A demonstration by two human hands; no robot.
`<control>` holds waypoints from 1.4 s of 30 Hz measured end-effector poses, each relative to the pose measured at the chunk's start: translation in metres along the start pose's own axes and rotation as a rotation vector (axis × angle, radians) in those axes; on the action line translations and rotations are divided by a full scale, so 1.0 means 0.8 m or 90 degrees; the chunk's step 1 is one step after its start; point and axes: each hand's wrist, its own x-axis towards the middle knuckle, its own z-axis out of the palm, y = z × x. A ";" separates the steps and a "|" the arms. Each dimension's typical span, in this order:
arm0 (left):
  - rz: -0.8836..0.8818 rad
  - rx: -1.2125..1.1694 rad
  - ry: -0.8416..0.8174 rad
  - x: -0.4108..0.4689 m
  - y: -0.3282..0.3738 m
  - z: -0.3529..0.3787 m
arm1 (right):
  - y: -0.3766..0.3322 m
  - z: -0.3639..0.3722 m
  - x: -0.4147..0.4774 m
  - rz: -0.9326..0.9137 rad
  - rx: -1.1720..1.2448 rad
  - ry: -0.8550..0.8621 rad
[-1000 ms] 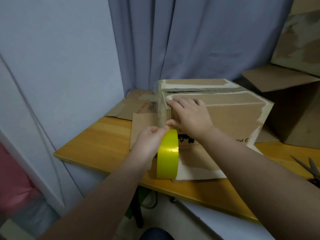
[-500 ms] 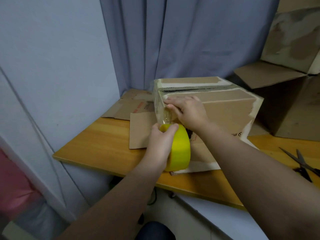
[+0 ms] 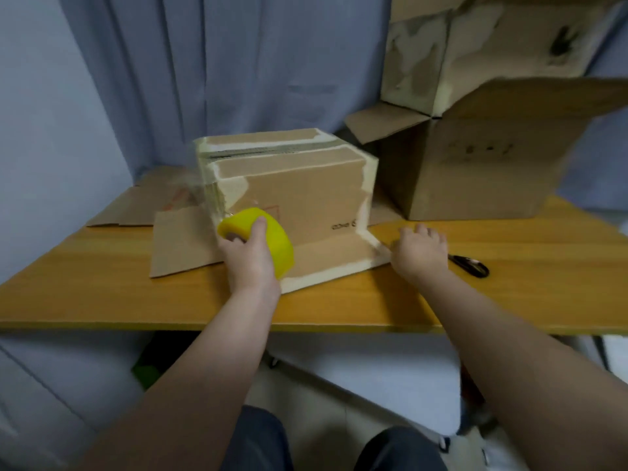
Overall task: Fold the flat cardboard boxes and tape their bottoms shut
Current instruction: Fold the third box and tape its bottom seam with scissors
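A folded cardboard box stands upside down on the wooden table, its bottom flaps closed on top and its lower flaps spread flat on the table. My left hand grips a yellow tape roll against the box's front left corner, where clear tape runs up the edge. My right hand lies open and low over the table at the box's front right flap corner, fingers spread, just left of black-handled scissors.
A large open cardboard box stands at the back right with another box on top of it. Flat cardboard pieces lie left of the folded box. Grey curtains hang behind. The table's front edge is close to me.
My right hand left the box's top left corner and moved down right to the table beside the scissors. My left hand still holds the tape roll at the box's corner. The view turned right.
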 end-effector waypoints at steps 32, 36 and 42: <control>0.044 0.316 -0.160 0.046 0.059 -0.097 | -0.120 -0.063 -0.042 -0.374 0.415 -0.325; 0.034 0.376 -0.150 0.062 0.069 -0.103 | -0.136 -0.072 -0.017 -0.423 0.297 -0.398; -0.050 0.348 -0.215 0.076 0.064 -0.101 | -0.161 -0.086 0.017 -0.452 0.190 -0.485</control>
